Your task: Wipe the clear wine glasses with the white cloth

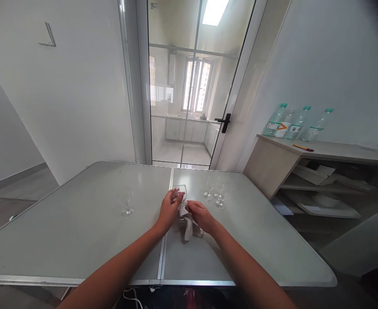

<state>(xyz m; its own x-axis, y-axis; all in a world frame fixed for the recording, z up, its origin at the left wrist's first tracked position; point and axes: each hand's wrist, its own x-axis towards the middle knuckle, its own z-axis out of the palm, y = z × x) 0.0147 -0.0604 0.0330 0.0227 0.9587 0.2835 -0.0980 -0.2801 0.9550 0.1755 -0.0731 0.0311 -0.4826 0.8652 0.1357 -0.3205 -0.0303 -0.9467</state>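
Note:
My left hand (169, 211) is closed around a clear wine glass (180, 191), fingers wrapped on its bowl, over the middle of the grey table (79, 240). My right hand (201, 215) grips a pale cloth (188, 227) that hangs down just below the glass and touches the table. One more wine glass (127, 204) stands alone to the left. A small group of wine glasses (217, 192) stands to the right.
A glass door (192, 86) with a black handle stands beyond the table, with a kitchen behind it. At the right a wooden shelf unit (305, 150) carries three water bottles (292, 122) and a pencil. A white cable hangs below the table's near edge.

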